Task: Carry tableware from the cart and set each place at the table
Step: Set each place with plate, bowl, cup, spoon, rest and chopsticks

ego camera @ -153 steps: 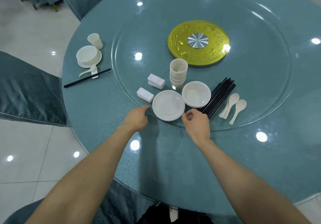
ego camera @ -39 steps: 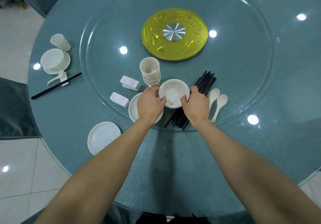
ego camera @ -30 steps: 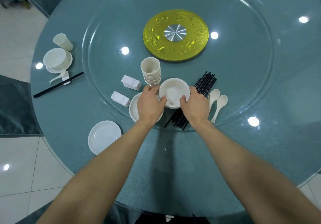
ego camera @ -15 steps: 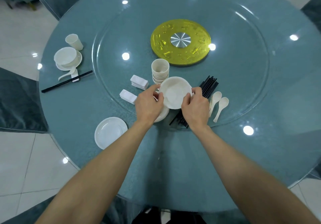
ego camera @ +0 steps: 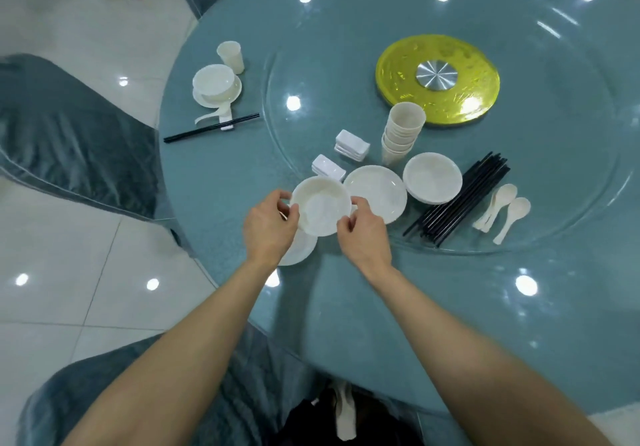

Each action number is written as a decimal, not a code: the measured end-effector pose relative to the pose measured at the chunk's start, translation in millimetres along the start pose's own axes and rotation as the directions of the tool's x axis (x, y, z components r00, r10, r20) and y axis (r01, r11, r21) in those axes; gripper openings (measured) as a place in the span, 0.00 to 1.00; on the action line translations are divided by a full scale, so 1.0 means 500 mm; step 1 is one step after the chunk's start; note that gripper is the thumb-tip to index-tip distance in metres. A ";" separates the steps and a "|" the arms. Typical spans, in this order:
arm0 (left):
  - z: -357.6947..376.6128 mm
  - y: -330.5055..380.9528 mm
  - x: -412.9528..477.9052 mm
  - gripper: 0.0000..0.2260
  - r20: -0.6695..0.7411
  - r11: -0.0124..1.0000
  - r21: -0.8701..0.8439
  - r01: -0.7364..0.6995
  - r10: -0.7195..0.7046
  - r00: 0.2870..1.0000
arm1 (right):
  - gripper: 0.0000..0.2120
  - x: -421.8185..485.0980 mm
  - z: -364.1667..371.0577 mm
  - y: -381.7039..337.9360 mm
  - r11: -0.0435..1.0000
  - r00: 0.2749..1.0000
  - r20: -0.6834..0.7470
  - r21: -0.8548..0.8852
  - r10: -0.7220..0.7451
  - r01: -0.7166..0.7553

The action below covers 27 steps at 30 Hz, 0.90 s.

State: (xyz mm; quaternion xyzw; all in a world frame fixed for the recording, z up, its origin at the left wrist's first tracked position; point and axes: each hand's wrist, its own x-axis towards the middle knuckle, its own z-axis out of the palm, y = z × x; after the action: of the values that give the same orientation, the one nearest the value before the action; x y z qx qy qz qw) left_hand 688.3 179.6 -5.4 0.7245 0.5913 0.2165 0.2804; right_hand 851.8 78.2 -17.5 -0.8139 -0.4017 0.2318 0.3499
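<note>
Bowl (ego camera: pixel 320 205) pinched at opposite rims by my left hand (ego camera: pixel 270 227) and right hand (ego camera: pixel 363 234), over the plate (ego camera: pixel 300 250) near the table (ego camera: pixel 242 175) edge; contact unclear. Step, as I judge it: building this place. Next: lower it centred, release both sides evenly.

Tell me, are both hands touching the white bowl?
Touching. The head view shows the left hand and right hand pinching opposite edges of the white bowl.
</note>
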 end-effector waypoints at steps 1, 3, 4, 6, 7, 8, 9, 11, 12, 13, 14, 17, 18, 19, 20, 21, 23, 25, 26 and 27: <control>-0.007 -0.022 -0.002 0.10 0.002 1.000 0.020 0.018 -0.018 1.000 | 0.16 -0.003 0.020 -0.004 1.000 0.999 0.048 0.007 0.008 -0.008; -0.017 -0.061 -0.006 0.11 0.014 0.997 0.054 0.052 -0.053 0.998 | 0.16 -0.010 0.057 -0.010 1.000 0.992 0.127 -0.010 0.024 -0.023; -0.021 -0.079 -0.008 0.11 0.022 0.995 0.071 0.066 -0.068 0.997 | 0.17 -0.013 0.076 -0.013 0.999 0.987 0.160 -0.028 0.033 -0.028; -0.025 -0.107 -0.012 0.12 0.044 0.992 0.096 0.080 -0.085 0.995 | 0.18 -0.017 0.103 -0.016 0.998 0.977 0.209 -0.059 0.045 -0.033; -0.028 -0.122 -0.014 0.12 0.056 0.990 0.106 0.090 -0.097 0.994 | 0.18 -0.019 0.116 -0.018 0.997 0.972 0.228 -0.067 0.050 -0.036; -0.028 -0.128 -0.016 0.12 0.067 0.989 0.116 0.096 -0.105 0.992 | 0.18 -0.019 0.122 -0.018 0.997 0.970 0.238 -0.072 0.054 -0.038; -0.029 -0.136 -0.018 0.13 0.076 0.986 0.128 0.104 -0.114 0.991 | 0.18 -0.019 0.129 -0.019 0.996 0.967 0.248 -0.078 0.056 -0.037; -0.031 -0.148 -0.017 0.14 0.085 0.983 0.141 0.117 -0.129 0.988 | 0.20 -0.017 0.144 -0.019 0.995 0.962 0.267 -0.093 0.057 -0.033; -0.030 -0.153 -0.016 0.14 0.091 0.982 0.145 0.124 -0.138 0.986 | 0.21 -0.016 0.148 -0.018 0.994 0.959 0.277 -0.107 0.064 -0.035; -0.030 -0.155 -0.017 0.14 0.096 0.980 0.149 0.130 -0.145 0.985 | 0.22 -0.016 0.150 -0.018 0.991 0.956 0.285 -0.126 0.072 -0.037; -0.029 -0.159 -0.016 0.14 0.101 0.979 0.155 0.135 -0.152 0.983 | 0.23 -0.015 0.151 -0.016 0.989 0.954 0.291 -0.143 0.075 -0.034; -0.026 -0.165 -0.016 0.15 0.107 0.975 0.174 0.139 -0.159 0.982 | 0.23 -0.018 0.151 -0.012 0.987 0.948 0.309 -0.158 0.074 -0.026; -0.026 -0.166 -0.016 0.16 0.103 0.974 0.181 0.134 -0.154 0.983 | 0.23 -0.018 0.149 -0.012 0.987 0.946 0.315 -0.157 0.077 -0.028; -0.026 -0.165 -0.016 0.16 0.095 0.974 0.188 0.127 -0.147 0.985 | 0.23 -0.018 0.146 -0.011 0.987 0.945 0.317 -0.156 0.085 -0.036; -0.027 -0.165 -0.014 0.17 0.086 0.974 0.192 0.120 -0.138 0.987 | 0.24 -0.016 0.144 -0.010 0.987 0.946 0.309 -0.152 0.098 -0.052; -0.028 -0.163 -0.012 0.18 0.074 0.975 0.193 0.113 -0.130 0.989 | 0.24 -0.013 0.140 -0.010 0.986 0.951 0.288 -0.150 0.116 -0.075; -0.029 -0.159 -0.001 0.19 0.049 0.979 0.178 0.102 -0.112 0.992 | 0.26 -0.001 0.129 -0.012 0.985 0.967 0.224 -0.144 0.124 -0.093; -0.029 -0.151 0.015 0.20 0.037 0.984 0.155 0.084 -0.091 0.995 | 0.25 0.019 0.111 -0.016 0.988 0.982 0.157 -0.130 0.102 -0.082; -0.030 -0.145 0.023 0.20 0.033 0.986 0.149 0.073 -0.079 0.996 | 0.23 0.030 0.100 -0.019 0.990 0.987 0.129 -0.122 0.092 -0.077; -0.029 -0.137 0.033 0.20 0.028 0.988 0.142 0.068 -0.072 0.997 | 0.20 0.045 0.087 -0.024 0.990 0.991 0.101 -0.122 0.088 -0.075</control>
State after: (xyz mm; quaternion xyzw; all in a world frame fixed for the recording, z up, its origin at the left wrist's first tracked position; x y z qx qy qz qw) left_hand 631.6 207.6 -40.2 0.7247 0.6255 0.1523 0.2458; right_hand 830.1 118.4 -39.0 -0.8355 -0.3992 0.2647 0.2695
